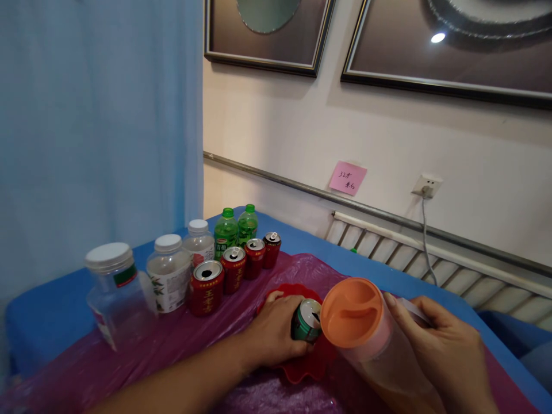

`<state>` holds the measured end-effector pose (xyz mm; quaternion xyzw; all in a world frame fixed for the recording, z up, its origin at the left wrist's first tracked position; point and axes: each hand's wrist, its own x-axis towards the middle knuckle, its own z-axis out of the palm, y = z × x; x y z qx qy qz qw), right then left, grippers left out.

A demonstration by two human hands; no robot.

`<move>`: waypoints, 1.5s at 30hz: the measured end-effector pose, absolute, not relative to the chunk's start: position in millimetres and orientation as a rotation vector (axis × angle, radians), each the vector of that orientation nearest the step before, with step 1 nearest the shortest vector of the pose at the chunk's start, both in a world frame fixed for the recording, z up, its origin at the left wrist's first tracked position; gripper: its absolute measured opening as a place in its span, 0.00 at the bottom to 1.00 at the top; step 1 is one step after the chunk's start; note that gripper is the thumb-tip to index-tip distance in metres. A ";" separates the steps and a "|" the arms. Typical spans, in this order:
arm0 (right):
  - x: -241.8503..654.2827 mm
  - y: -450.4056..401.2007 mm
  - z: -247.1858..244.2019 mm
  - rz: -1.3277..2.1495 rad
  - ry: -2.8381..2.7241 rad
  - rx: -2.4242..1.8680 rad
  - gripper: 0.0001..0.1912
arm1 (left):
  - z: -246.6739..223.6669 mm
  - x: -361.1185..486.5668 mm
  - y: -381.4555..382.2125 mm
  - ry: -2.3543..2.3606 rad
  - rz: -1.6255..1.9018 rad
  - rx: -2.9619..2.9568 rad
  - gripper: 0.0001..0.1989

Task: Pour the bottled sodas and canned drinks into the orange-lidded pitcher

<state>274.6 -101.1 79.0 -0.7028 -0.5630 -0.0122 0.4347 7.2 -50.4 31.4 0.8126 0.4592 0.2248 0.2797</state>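
A person's left hand is wrapped around a green can, tilted above a red scalloped dish partly hidden under that hand. The right hand is clasped on the handle of a clear pitcher, whose orange lid sits just beside the can; whether they touch cannot be told. Any liquid inside could spill should either vessel tip too far, and a slack left grip could drop the can. Four red cans, beyond the left hand, risk toppling if that arm swings outward.
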 end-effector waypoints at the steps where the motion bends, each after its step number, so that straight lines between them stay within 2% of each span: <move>1: 274.2 -101.3 79.0 -0.026 -1.401 -1.752 0.31 | 31.2 7.2 -50.4 1.236 0.600 2.180 0.27; 45: 275.0 -104.5 81.7 -0.012 -1.418 -1.770 0.31 | 35.3 7.6 -51.9 1.235 0.553 2.176 0.27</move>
